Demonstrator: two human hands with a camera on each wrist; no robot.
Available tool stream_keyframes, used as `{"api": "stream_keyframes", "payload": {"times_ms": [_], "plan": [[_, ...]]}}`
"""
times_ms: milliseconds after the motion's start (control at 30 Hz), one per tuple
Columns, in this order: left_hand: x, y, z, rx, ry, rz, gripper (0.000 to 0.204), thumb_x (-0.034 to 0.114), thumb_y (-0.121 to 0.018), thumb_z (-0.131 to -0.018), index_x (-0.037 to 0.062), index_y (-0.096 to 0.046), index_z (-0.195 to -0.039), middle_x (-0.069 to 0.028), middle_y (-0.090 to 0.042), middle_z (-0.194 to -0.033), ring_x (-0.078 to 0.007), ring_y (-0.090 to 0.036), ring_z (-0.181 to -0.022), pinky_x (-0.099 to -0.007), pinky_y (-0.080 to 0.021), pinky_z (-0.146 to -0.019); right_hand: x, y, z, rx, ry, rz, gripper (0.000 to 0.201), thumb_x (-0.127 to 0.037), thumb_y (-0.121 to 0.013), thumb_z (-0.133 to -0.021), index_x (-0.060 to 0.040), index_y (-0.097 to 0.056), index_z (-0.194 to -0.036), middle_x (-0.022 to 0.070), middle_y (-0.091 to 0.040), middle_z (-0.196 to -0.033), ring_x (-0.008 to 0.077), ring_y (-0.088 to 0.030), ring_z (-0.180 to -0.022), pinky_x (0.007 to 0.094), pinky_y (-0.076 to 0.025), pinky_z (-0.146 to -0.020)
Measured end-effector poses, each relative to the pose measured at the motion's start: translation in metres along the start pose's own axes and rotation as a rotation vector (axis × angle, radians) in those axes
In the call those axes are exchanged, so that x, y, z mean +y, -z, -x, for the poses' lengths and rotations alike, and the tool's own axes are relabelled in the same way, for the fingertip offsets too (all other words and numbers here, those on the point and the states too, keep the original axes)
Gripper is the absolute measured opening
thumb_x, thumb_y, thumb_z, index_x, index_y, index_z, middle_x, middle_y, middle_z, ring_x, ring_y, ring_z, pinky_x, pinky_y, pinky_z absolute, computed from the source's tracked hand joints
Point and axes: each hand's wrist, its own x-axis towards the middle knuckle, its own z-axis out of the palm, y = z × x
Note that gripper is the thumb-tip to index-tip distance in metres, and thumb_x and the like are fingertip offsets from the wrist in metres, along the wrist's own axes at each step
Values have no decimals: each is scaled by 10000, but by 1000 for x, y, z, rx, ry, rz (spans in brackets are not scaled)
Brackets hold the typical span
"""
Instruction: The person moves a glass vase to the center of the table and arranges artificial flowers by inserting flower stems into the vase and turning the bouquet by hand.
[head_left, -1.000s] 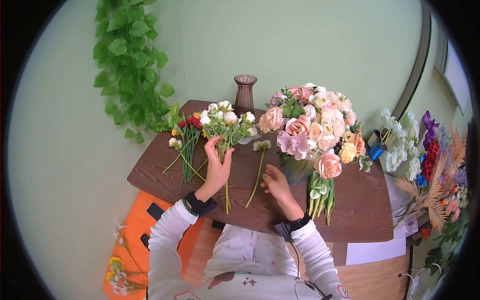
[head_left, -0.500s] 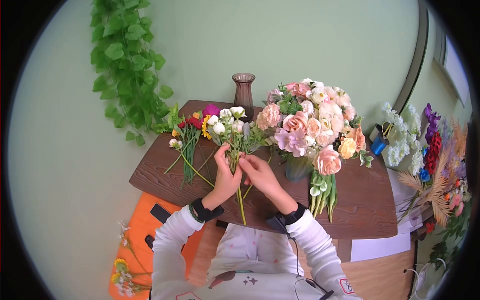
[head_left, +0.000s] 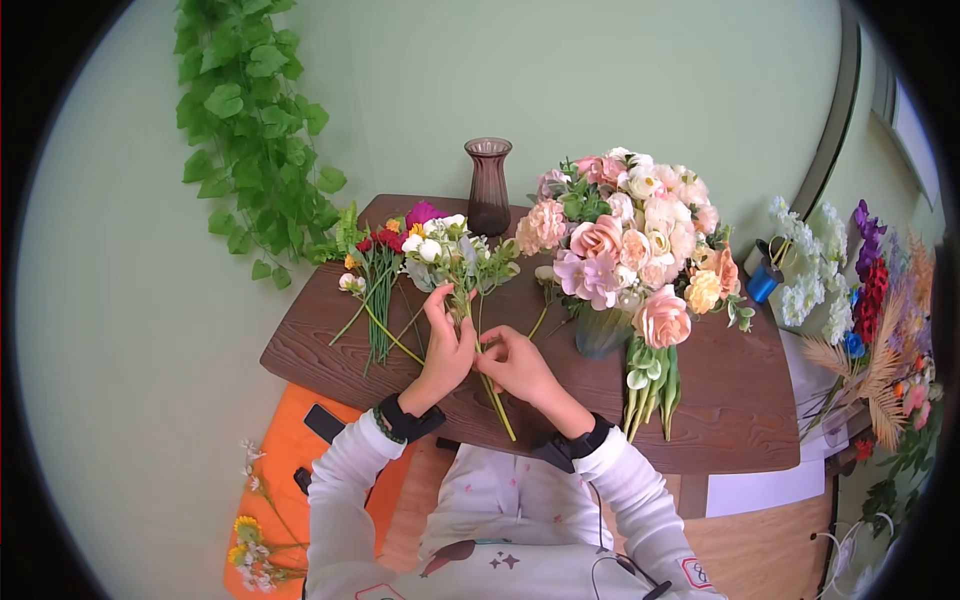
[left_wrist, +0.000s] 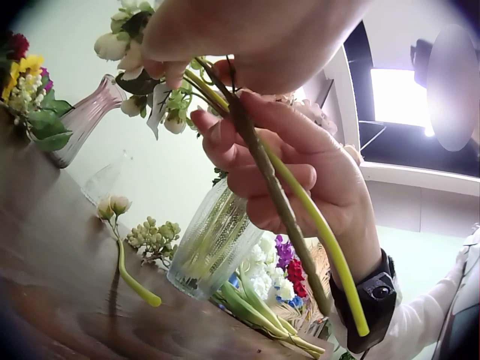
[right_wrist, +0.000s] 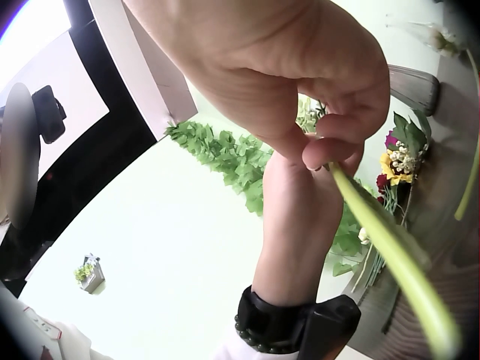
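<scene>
My left hand (head_left: 448,345) grips a small bunch of white flowers (head_left: 445,247) around its stems, just beneath the leaves. Lower down, my right hand (head_left: 520,366) pinches the same stems between thumb and fingers. The bunch leans, its heads up to the left and its cut ends toward my lap. Seen from the left wrist, a thick brown stem and a yellow-green stem (left_wrist: 319,225) cross in front of the right palm. From the right wrist, the green stem (right_wrist: 394,259) comes out below the pinching thumb. Behind the hands lies a loose white flower (left_wrist: 133,274) on the table.
A large pastel bouquet (head_left: 640,235) stands in a glass vase (head_left: 601,333) on the right, with green-leaved stems (head_left: 650,385) beside it. At the back is a purplish glass vase (head_left: 488,185). Red flowers (head_left: 383,240) with thin stems lie left on the wooden table (head_left: 720,420).
My right hand has come from beside the loose flower to the bunch, then slid lower along its stems. The bunch has tilted, its stem ends swinging right.
</scene>
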Motion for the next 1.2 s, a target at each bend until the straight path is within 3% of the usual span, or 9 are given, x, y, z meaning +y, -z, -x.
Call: {"api": "stream_keyframes", "payload": {"times_ms": [400,467,700,833,900,967,1100,1167,1200], "plan": [[-14,15,-1,-41,-17,-225,522,-136,-339,-772,10,-165,-1242,-219,-264,-1282,-233,-451,-1084,-278,-387,-840,2,5,6,43,-76,40,234,-113,-586,-798,64,-519,-936,74,-607,-637,90,-532,-441,215,-406,-383],[-11,17,2,-64,122,-69,535,-161,-314,-762,9,-167,-1249,-209,-198,-1322,-242,-440,-1110,-278,-411,-831,1,9,2,144,8,137,146,-106,-555,-815,38,-548,-841,67,-596,-602,85,-509,-413,215,-390,-366],[4,14,6,-111,150,-10,577,-180,-279,-757,23,-127,-1275,-162,-120,-1387,-245,-468,-1091,-273,-447,-794,7,22,-22,362,-11,-117,163,-129,-523,-824,33,-522,-808,76,-584,-542,129,-517,-376,263,-395,-367],[2,14,4,-6,114,-26,617,-181,-277,-757,19,-72,-1303,-183,-98,-1391,-255,-460,-1103,-294,-416,-851,22,30,-28,425,6,12,189,-152,-517,-824,36,-502,-840,76,-576,-525,165,-522,-366,278,-411,-377],[-1,16,4,47,-13,-124,642,-175,-273,-763,6,-13,-1321,-213,-87,-1386,-271,-453,-1115,-318,-357,-920,35,34,-31,403,-44,53,220,-176,-530,-817,38,-511,-864,94,-593,-577,171,-562,-438,283,-429,-403],[0,16,5,41,-29,-117,654,-168,-280,-768,-6,19,-1327,-239,-74,-1383,-278,-446,-1124,-331,-303,-963,56,33,-34,503,98,281,282,-198,-554,-805,49,-525,-938,154,-615,-740,174,-595,-531,273,-435,-418],[5,10,9,22,-74,-192,659,-164,-288,-758,-24,20,-1324,-248,-43,-1394,-325,-270,-1249,-364,-219,-1013,24,18,-24,566,300,356,414,-243,-589,-794,51,-496,-1070,186,-591,-912,176,-601,-598,261,-451,-480],[7,4,13,3,-124,-271,664,-164,-290,-754,-31,24,-1324,-253,-29,-1397,-340,-194,-1287,-375,-185,-1029,-15,11,-10,258,39,-146,503,-264,-619,-784,41,-446,-1145,168,-565,-976,183,-598,-705,255,-465,-584],[11,0,16,-31,-147,-286,664,-159,-290,-761,-23,32,-1326,-236,-18,-1407,-334,-166,-1295,-375,-190,-1029,-21,9,-9,260,38,-148,503,-264,-619,-784,41,-446,-1145,168,-565,-976,183,-598,-705,255,-465,-584]]}}
